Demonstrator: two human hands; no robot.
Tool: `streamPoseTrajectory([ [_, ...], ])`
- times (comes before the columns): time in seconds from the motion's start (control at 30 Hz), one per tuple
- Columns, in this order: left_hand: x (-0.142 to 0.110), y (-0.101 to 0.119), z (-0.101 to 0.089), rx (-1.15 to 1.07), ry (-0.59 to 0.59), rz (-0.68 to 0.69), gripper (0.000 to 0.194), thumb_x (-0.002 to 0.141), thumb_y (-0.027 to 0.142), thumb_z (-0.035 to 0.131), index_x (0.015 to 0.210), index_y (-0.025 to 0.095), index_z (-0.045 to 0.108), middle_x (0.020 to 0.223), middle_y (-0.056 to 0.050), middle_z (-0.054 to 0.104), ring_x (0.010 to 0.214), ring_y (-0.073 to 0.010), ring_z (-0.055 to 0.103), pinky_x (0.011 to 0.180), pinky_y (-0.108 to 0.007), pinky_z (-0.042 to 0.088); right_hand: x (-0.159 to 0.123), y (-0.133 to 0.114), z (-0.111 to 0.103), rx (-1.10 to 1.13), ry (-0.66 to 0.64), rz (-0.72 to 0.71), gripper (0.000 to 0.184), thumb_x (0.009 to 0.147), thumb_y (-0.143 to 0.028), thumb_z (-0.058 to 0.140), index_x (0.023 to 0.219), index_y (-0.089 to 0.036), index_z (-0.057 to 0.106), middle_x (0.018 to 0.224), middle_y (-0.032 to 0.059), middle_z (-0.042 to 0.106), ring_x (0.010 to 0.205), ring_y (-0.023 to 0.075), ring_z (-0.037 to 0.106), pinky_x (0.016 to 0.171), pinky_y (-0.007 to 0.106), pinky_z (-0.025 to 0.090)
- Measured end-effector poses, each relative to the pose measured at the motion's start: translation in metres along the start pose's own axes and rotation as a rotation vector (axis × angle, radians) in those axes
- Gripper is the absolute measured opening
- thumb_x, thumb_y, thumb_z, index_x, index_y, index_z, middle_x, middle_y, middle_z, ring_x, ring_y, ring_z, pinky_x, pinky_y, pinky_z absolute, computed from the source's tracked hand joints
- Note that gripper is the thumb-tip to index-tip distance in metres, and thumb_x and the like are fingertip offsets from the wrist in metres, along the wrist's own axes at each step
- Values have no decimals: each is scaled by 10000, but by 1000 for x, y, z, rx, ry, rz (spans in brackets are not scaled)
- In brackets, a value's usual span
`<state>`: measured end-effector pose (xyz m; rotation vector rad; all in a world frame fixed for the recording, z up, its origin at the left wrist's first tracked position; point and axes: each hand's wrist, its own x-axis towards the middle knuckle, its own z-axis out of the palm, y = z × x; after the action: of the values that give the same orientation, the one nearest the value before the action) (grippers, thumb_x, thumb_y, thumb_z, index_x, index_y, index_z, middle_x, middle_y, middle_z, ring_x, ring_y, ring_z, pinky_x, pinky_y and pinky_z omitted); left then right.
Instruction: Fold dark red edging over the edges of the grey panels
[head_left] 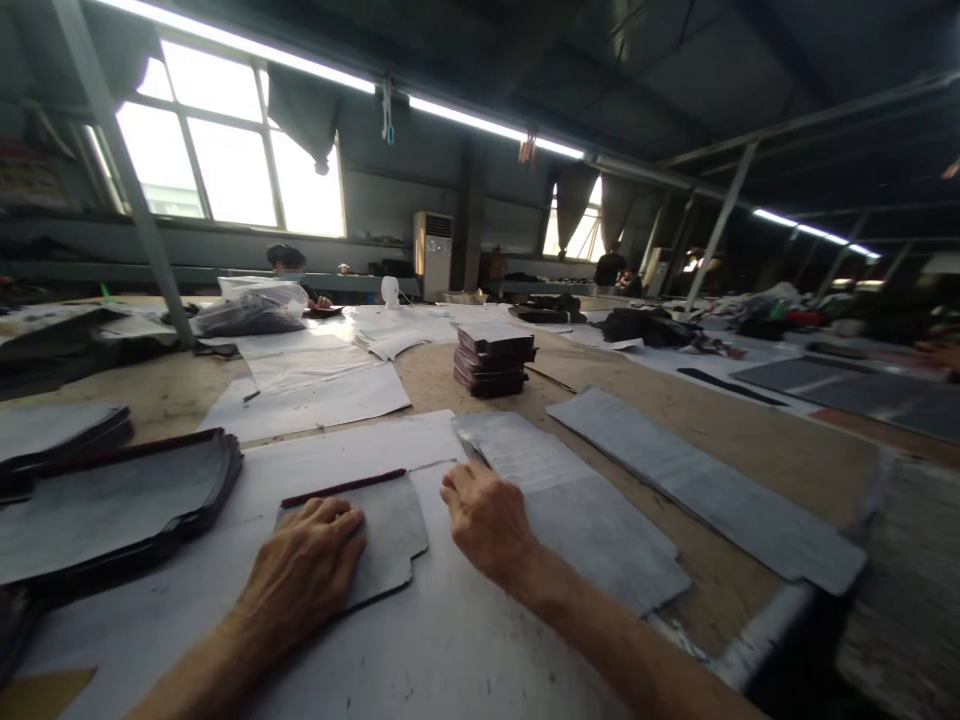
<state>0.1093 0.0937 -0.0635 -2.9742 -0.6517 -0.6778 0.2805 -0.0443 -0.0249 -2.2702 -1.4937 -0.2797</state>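
My left hand [315,550] lies flat, palm down, on a grey cut panel [390,530] with a notched right edge. A dark red strip [341,487] runs along the panel's far edge. Just right of the panel, my right hand [487,515] is closed, its fingertips pinched together above the white sheet. A thin line, perhaps a thread, stretches from the strip's end toward those fingers. Whatever they hold is too small to make out. Beneath the panel spreads a white paper sheet [262,640].
Stacked dark-edged panels [142,490] lie at left. On the right are grey panels [585,510] and a long grey stack [697,480]. A dark red bundle [493,360] stands ahead. Across the table sits a person [285,262] near a plastic bag [251,305]. A metal post [124,170] rises at left.
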Motion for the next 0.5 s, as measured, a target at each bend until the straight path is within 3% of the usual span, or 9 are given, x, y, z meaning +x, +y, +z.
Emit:
streamPoseTrajectory([
  [0.13, 1, 3, -2, 14, -8, -21, 249, 840, 276, 394, 976, 198, 589, 1043, -66, 553, 961, -241, 501, 833, -398, 407, -63, 41, -41, -14, 1, 71, 139, 744, -137, 668, 861, -157, 597, 877, 29, 564, 878, 192, 509, 738, 271, 388],
  [0.23, 2, 5, -2, 28, -29, -48, 277, 825, 280, 398, 1029, 181, 555, 1076, -77, 541, 997, -246, 490, 853, -405, 388, -96, 69, -59, 16, -44, 116, 235, 656, -125, 726, 860, -157, 612, 860, 25, 565, 860, 200, 507, 729, 278, 390],
  [0.33, 4, 5, -3, 45, -53, -75, 269, 812, 282, 401, 990, 141, 546, 1010, -98, 559, 957, -252, 505, 842, -408, 390, -110, 87, -66, 114, -76, 135, 237, 639, -104, 722, 835, -168, 607, 860, 6, 561, 843, 174, 504, 723, 256, 388],
  [0.5, 8, 4, -13, 66, -114, -59, 243, 829, 282, 387, 910, 155, 579, 975, -93, 569, 893, -245, 534, 787, -387, 421, -106, 103, -61, 211, -79, 86, 142, 672, -90, 677, 732, -190, 596, 802, -15, 563, 828, 154, 502, 719, 234, 369],
])
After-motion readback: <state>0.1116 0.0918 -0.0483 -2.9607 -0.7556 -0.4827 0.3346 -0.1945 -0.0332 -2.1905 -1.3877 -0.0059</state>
